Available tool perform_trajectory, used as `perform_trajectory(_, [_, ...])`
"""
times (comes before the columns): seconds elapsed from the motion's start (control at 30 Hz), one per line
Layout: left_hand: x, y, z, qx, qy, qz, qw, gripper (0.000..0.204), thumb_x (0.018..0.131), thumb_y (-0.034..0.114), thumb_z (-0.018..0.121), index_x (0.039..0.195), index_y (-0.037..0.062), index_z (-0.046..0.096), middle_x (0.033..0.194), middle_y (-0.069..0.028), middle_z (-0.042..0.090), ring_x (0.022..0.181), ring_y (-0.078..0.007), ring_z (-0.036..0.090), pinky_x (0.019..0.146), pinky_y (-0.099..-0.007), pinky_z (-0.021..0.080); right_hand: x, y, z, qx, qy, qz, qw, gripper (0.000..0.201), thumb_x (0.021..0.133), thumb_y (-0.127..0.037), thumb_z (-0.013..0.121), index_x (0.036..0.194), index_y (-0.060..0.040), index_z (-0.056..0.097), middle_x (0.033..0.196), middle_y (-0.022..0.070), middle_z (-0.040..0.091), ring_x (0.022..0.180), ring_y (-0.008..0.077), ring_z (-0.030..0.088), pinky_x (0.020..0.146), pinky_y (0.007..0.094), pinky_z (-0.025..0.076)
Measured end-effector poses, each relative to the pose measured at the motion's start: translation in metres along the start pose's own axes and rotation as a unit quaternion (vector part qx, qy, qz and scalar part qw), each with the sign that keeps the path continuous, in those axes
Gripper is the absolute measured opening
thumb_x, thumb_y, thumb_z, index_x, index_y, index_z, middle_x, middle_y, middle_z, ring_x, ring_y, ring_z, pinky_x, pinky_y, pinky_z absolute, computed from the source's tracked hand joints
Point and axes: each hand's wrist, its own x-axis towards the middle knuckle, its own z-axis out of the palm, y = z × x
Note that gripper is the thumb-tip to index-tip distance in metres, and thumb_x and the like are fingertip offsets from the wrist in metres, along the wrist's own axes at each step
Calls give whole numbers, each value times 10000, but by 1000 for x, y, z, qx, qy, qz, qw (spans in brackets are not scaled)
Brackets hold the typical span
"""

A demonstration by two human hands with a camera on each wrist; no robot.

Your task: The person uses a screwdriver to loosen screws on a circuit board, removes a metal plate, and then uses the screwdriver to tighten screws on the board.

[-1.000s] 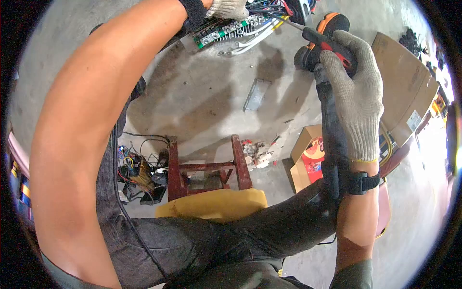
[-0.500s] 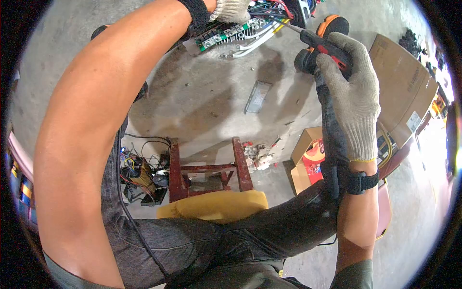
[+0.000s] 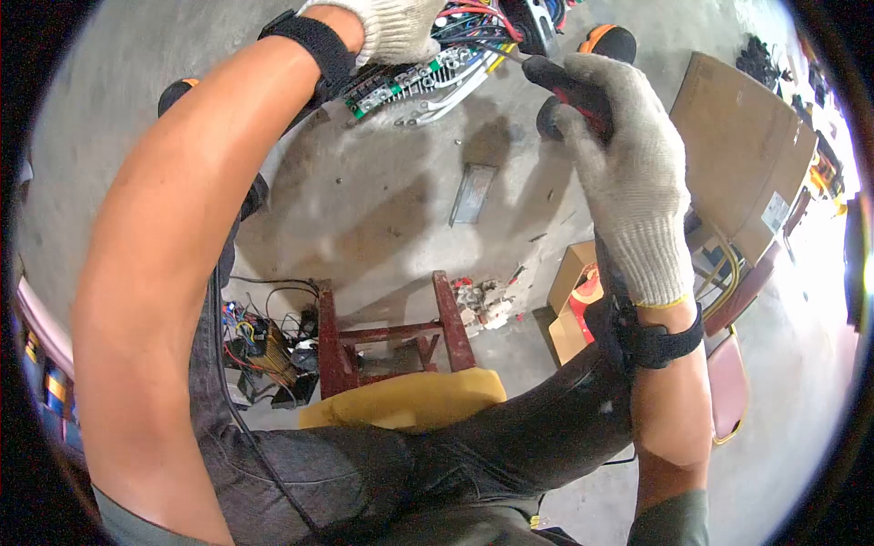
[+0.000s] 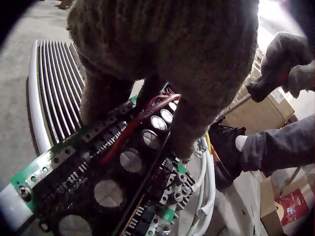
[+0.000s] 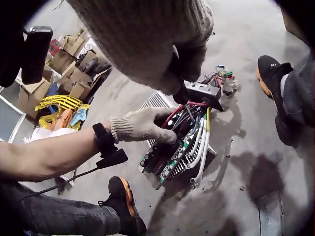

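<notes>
A green circuit board [image 3: 391,96] with a row of round capacitors [image 4: 130,161] lies on a finned metal housing [image 4: 54,93] on the floor. My gloved left hand [image 3: 396,29] grips across this board, its fingers on either side of the capacitors in the left wrist view. In my gloved right hand [image 3: 633,159] is a screwdriver [image 3: 566,88] with a black and red handle. Its shaft points toward the bundle of coloured wires [image 3: 473,20] at the board's end. White cables [image 5: 199,152] with ring lugs run out beside the board. The screwdriver's tip is hidden among the wires.
A flat metal plate [image 3: 473,194] lies on the concrete floor. Nearer stands a dark red frame [image 3: 442,318] by a yellow cushion [image 3: 410,400]. Tangled electronics [image 3: 269,350] sit left of it. A large cardboard box [image 3: 742,150] and pink chair [image 3: 728,387] stand right.
My right hand and the screwdriver have shifted left in the head view. The left hand and board appear lower and further left, with more of the hand showing.
</notes>
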Motion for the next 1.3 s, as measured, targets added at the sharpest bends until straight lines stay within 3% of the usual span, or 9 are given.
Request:
perform_trajectory(0.33, [1,3,-6,11,-66,-31,997,836,847,223,721,1563,28,336,1202,-325,598,1103,-449,634,953,-469,527,9,-18,6,-71,12,-3,997,490,876,-17,700,1340,-63,551,1224,208,613,1068,384,676,902,442,560])
perform_trajectory(0.43, [5,4,-3,9,-69,-50,996,841,852,229,747,1562,31,341,1211,-306,600,1114,-443,631,960,-470,527,16,-29,7,-1,-10,172,985,500,883,-3,690,1352,-24,517,1237,229,605,1082,395,675,911,448,557])
perform_trajectory(0.53, [8,-16,32,33,21,-14,999,687,791,240,762,1407,51,527,1158,-291,605,1071,-436,660,909,-493,558,10,-26,1,-49,32,27,998,505,887,-98,723,1335,-30,501,1200,248,596,972,448,690,826,487,573])
perform_trajectory(0.77, [10,-18,41,25,21,-9,999,720,795,229,807,1427,60,507,1208,-267,580,1129,-446,616,949,-500,544,19,-29,5,41,0,139,990,486,903,-39,682,1348,-25,487,1187,283,589,968,464,681,805,502,566])
perform_trajectory(0.83, [6,-15,42,33,99,-3,995,364,822,129,739,1164,24,676,1151,-243,683,1025,-407,708,900,-472,580,15,-27,-1,-22,14,73,997,479,907,-53,687,1345,-30,495,1188,287,592,975,460,684,804,496,566])
perform_trajectory(1.0, [6,-11,42,12,75,-37,996,359,849,128,717,1192,35,660,1203,-215,637,1105,-389,654,952,-462,550,18,-29,2,-63,11,25,998,486,907,-86,704,1347,-36,503,1227,283,589,1009,456,686,819,490,571])
perform_trajectory(1.07, [8,-10,41,21,49,-40,998,531,825,189,783,1295,42,584,1210,-234,603,1121,-407,635,948,-477,554,25,-46,-2,-24,-49,237,970,491,908,-90,703,1353,-43,500,1231,269,589,1013,453,687,824,486,574])
perform_trajectory(1.17, [8,-12,41,20,26,-41,999,706,802,245,850,1393,52,517,1220,-251,564,1140,-426,612,943,-490,560,15,-42,-3,-53,-8,92,994,484,916,-109,705,1350,-40,500,1238,275,588,1011,454,687,821,484,574])
perform_trajectory(1.3, [4,-13,47,8,96,-28,995,361,856,123,706,1208,56,661,1234,-214,618,1104,-396,650,937,-477,557,18,-30,3,-67,-1,11,998,492,921,-137,711,1354,-41,498,1240,275,587,1024,452,684,830,487,569])
